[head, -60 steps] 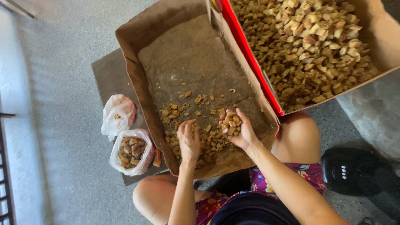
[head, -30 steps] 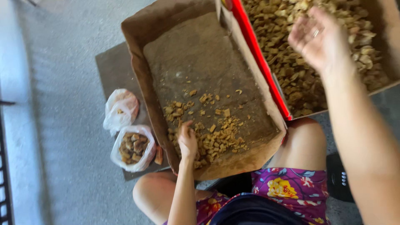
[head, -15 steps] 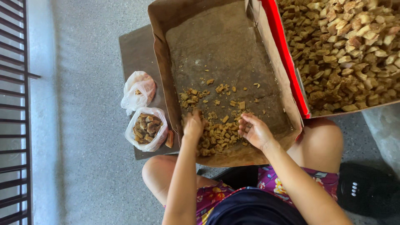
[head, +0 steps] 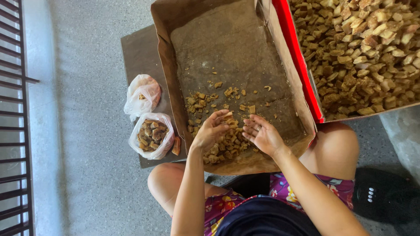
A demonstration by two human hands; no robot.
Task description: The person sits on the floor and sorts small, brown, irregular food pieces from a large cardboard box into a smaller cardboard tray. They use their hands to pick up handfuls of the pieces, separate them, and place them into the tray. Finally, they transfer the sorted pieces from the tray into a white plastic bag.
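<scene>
A shallow brown cardboard box (head: 162, 65) lies in front of my knees, with a small pile of brown chunks (head: 227, 146) at its near end. My left hand (head: 210, 131) curls over the pile and pinches a few chunks at its fingertips. My right hand (head: 262, 133) is just to the right of it, palm turned toward the left hand, fingers apart, touching the pile's edge. Loose chunks are scattered a little farther in the box.
A larger box with a red edge (head: 297, 65) full of brown chunks (head: 363, 52) stands at the right. Two plastic bags (head: 151, 135) (head: 142, 91) with chunks sit on a flat board (head: 138, 52) left of the box. A metal railing (head: 13, 109) runs along the left.
My right hand went up over the full box at the right, then came back down to the pile beside my left hand. My left hand stayed on the pile.
</scene>
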